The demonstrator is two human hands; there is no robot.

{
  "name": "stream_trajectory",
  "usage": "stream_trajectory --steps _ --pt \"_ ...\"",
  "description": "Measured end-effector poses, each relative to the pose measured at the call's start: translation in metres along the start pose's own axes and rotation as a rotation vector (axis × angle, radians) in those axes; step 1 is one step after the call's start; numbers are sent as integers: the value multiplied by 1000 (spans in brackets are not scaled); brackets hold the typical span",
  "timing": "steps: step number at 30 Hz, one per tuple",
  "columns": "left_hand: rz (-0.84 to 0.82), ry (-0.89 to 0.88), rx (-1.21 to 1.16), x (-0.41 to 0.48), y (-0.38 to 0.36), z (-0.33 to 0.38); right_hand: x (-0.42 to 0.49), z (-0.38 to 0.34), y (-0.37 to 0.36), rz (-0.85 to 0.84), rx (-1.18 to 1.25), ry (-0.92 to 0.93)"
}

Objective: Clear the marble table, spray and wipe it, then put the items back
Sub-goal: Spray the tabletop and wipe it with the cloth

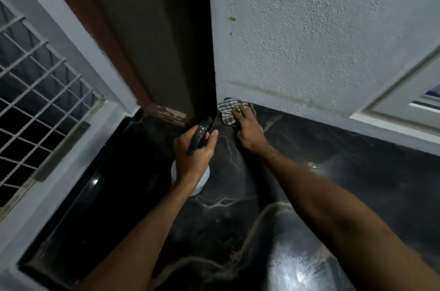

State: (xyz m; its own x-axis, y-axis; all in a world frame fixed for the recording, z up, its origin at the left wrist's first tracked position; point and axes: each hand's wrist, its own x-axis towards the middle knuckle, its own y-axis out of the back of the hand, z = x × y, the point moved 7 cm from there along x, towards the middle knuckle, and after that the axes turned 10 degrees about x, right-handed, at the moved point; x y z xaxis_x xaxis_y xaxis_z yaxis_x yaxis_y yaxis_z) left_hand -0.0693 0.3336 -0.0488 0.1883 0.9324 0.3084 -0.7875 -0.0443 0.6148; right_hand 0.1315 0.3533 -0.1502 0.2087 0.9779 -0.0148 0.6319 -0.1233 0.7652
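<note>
The black marble table [238,231] with pale veins fills the lower half of the head view. My left hand [194,155] grips the dark trigger head of a spray bottle [200,134], whose white body shows below my wrist. My right hand [250,128] presses a striped grey-and-white cloth [227,110] flat onto the marble at the far corner, where the table meets the wall. The fingers lie on the cloth, partly covering it.
A rough white wall [321,40] rises behind the table. A dark door edge [190,52] with a brown frame stands at the corner. A window with a metal grille [35,100] is on the left, a white frame [404,104] on the right.
</note>
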Motion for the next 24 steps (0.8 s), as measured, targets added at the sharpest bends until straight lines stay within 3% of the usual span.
stream_trajectory --steps 2,5,7,9,10,14,15,18,19,20,24 --pt "12 27 14 -11 9 1 -43 -13 -12 4 11 42" --pt "29 14 62 -32 18 13 -119 -37 -36 -211 -3 294" --pt "27 -24 65 -50 21 26 -141 -15 -14 -147 57 210" --pt "28 -52 53 -70 19 43 -166 23 21 39 144 -88" --pt "24 -53 42 -78 17 47 -181 30 30 87 151 -147" --pt "-10 -62 25 -126 -12 94 -276 54 56 -90 88 117" --pt "-25 -81 25 -142 -25 114 -298 83 86 -15 96 54" --pt "-47 -145 19 -183 -60 160 -356 184 176 325 185 -395" --pt "-56 -149 17 -201 -74 178 -381 208 197 360 186 -472" --pt "-63 -140 11 -214 -84 189 -396 215 206 324 152 -454" --pt "-90 -119 0 -269 -130 240 -466 224 205 -7 78 -84"
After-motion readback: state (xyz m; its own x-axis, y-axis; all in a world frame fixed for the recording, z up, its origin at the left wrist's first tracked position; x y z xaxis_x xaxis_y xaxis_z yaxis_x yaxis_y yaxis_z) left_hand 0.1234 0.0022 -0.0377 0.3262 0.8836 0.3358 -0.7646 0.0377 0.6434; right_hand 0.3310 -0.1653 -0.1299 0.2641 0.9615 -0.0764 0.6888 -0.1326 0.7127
